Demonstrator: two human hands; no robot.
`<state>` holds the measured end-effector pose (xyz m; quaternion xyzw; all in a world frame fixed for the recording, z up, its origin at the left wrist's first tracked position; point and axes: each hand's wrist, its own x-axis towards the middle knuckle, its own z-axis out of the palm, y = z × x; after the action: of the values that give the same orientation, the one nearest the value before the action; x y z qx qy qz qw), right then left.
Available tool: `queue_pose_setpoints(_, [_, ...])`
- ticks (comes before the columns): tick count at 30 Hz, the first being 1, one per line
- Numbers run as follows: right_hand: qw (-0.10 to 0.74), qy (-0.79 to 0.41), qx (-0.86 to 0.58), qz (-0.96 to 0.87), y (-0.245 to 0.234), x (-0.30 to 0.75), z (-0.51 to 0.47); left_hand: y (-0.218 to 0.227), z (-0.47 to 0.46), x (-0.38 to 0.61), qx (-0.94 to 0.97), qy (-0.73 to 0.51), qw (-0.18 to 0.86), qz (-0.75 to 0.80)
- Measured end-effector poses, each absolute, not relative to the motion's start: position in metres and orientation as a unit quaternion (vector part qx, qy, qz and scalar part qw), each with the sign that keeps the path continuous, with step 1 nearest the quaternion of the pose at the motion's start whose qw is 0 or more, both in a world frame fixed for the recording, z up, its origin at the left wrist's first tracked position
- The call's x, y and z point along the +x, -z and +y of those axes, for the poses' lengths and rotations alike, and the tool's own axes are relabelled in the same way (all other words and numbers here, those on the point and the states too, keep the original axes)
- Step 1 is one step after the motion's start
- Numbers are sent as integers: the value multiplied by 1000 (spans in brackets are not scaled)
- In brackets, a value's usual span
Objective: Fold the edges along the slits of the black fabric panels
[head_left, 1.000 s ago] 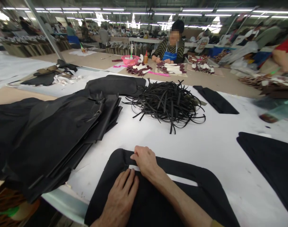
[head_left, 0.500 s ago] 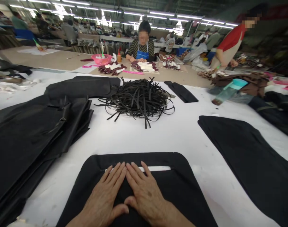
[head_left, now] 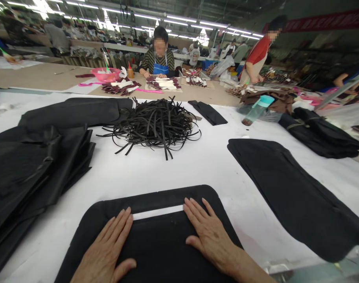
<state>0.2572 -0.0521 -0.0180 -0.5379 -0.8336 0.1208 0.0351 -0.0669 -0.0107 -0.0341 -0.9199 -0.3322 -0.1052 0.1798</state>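
A black panel with rounded corners (head_left: 158,243), leather or fabric, lies flat before me on the white-covered table. Near its far edge runs a straight white strip (head_left: 158,212), either a slot or a band; I cannot tell which. My left hand (head_left: 105,247) rests flat on the panel, fingertips at the strip's left end. At the right end, my right hand (head_left: 210,237) also presses flat, thumb spread. Neither hand holds anything. The fingers cover both ends of the strip.
A heap of black strips (head_left: 157,122) lies beyond the panel. Black sheets (head_left: 23,177) are piled at left, and stacked black pieces (head_left: 297,192) at right. Farther back are a teal-lidded bottle (head_left: 257,110), a pink basin (head_left: 106,74) and a seated co-worker (head_left: 158,55).
My hands have slid apart from the middle of the strip to its two ends, baring its central part. The view has turned to the right.
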Motion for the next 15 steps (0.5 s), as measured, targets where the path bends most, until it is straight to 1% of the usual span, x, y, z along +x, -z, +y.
queue_pose_setpoints(3, [47,-112,-553,-824,10,264,-50,35,-11,-69,-916,109,186,-338])
queue_pose_setpoints(7, [115,-97,-657,-738,0,280,-28,32,-7,-64,-916,118,196,-329])
queue_pose_setpoints(9, [132,-100,-697,-698,-3,288,-12,30,-4,-61,-918,119,206,-318])
queue_pose_setpoints(12, [117,-118,-700,-694,-4,294,8,35,2,-61,-919,125,207,-311])
queue_pose_setpoints(15, [105,-118,-696,-701,-5,291,14,45,6,-63,-926,147,180,-297])
